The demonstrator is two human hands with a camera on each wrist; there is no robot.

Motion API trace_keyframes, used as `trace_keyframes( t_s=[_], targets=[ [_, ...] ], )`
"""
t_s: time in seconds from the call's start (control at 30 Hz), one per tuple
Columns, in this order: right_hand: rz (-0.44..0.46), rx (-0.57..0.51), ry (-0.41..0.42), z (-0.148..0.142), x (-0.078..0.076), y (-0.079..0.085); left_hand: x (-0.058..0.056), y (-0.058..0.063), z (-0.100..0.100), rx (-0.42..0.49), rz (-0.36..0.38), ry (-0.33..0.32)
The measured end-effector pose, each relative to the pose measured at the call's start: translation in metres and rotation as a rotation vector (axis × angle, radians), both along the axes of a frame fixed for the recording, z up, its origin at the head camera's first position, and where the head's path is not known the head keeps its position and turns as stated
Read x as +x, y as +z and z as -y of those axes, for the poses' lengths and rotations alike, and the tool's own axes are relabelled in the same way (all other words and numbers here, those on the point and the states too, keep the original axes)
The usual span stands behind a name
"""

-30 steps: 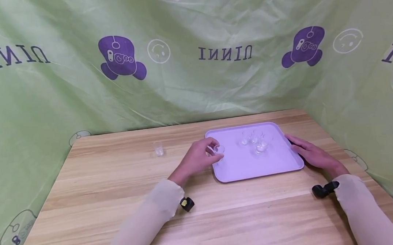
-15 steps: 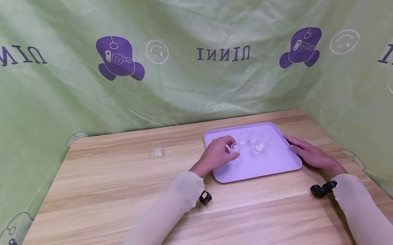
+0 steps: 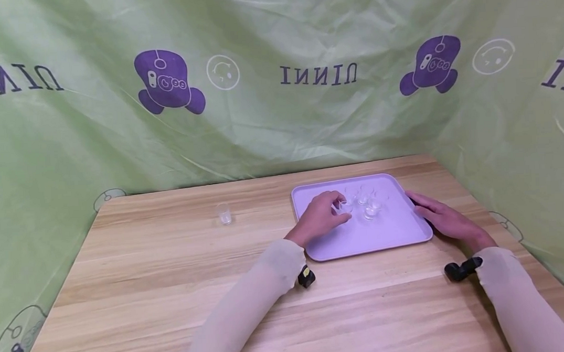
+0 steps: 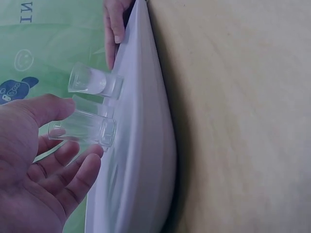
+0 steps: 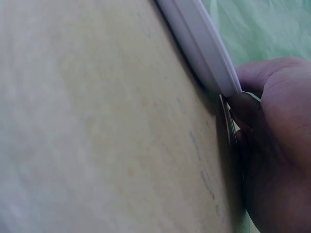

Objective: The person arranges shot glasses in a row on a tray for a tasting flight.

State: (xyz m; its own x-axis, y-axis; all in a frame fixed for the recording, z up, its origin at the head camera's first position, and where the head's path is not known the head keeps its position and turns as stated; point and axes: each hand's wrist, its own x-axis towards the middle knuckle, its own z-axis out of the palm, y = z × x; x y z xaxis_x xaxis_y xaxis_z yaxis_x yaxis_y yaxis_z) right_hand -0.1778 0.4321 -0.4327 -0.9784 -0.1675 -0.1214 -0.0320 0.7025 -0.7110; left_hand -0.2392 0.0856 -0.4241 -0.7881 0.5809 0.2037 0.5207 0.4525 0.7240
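My left hand (image 3: 322, 214) is over the left half of the purple tray (image 3: 351, 246). Between its thumb and fingers it holds a clear shot glass (image 4: 80, 127), upright, close to other glasses; whether its base touches the tray I cannot tell. Several clear shot glasses stand grouped on the tray, among them a front glass (image 3: 371, 212). At the tray's right edge, my right hand (image 3: 447, 221) grips the rim, its thumb on the rim and its fingers along the outside; the fingers are partly hidden in the right wrist view.
One more shot glass (image 3: 224, 215) stands on the wooden table (image 3: 173, 286), left of the tray. A green printed curtain (image 3: 261, 129) hangs behind the table and along its sides.
My left hand has carried its shot glass rightward from the tray's left edge to beside the grouped glasses. My right hand has stayed at the tray's right edge.
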Motion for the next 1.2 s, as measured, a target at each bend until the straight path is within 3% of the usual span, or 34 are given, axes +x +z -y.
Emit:
trace_keyframes(
  t_s=[0.27,0.8,1.03,1.2],
  targets=[
    [-0.003,0.000,-0.002,-0.002,-0.001,-0.002,-0.003,-0.002,-0.010,-0.032,-0.043,0.019],
    [-0.004,0.004,-0.001,-0.002,-0.001,-0.003,0.002,-0.002,-0.017,-0.038,0.039,0.134],
    [-0.004,0.007,-0.005,-0.003,-0.002,-0.004,0.004,0.000,-0.017,-0.086,-0.016,0.147],
    [-0.003,-0.003,-0.009,-0.003,-0.002,-0.004,0.004,0.002,-0.016,-0.104,-0.016,0.140]
  ],
)
